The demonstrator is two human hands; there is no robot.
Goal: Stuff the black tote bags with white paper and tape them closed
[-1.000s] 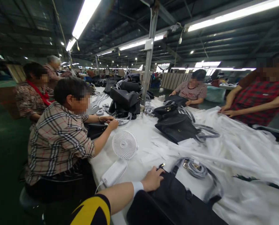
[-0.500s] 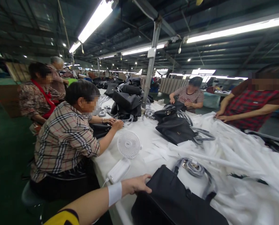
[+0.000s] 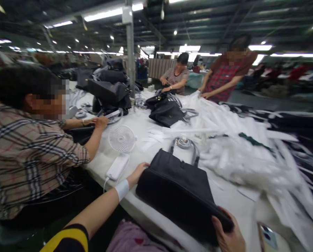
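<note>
One smooth black rectangular handbag (image 3: 176,194) is placed at the edge of one white-covered table (image 3: 248,213), near one round white fan (image 3: 122,139); its right end is clamped by the right hand (image 3: 230,232), its left touched by the left hand (image 3: 138,174), closure not discernible

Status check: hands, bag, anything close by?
Left hand at black bag, left end; right hand gripping its right end. Handle points away. White fan beyond left hand; phone beside right.
</note>
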